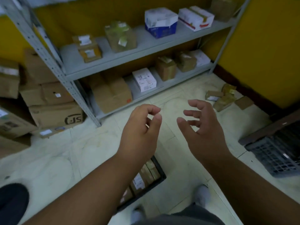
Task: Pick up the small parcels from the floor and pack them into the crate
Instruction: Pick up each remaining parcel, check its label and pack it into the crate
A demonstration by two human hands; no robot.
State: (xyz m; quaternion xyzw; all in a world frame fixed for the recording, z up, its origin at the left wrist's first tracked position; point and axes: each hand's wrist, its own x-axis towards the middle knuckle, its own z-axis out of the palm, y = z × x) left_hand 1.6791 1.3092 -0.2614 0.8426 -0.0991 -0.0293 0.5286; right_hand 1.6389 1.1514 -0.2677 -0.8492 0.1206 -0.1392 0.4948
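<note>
small parcels: heaped on floor beyond and right of right fingertips, apart | left hand: fingers loosely curled, thumb near forefinger, holding nothing | right hand: fingers spread, lightly bent, touching nothing | crate: below left wrist, parcels packed inside | shelving with boxes past fingertips

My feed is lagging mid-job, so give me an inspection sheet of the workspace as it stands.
Surface: pale tiled floor, scuffed.
Job's things: small parcels heaped on the floor near the yellow wall; black crate under the arms already holds parcels.
Clutter: second dark crate at right; cardboard boxes stacked at left.
Hands: left hand and right hand both empty, fingers loosely curled.
Cables: nothing seen.
Surroundings: grey shelving loaded with boxes.
</note>
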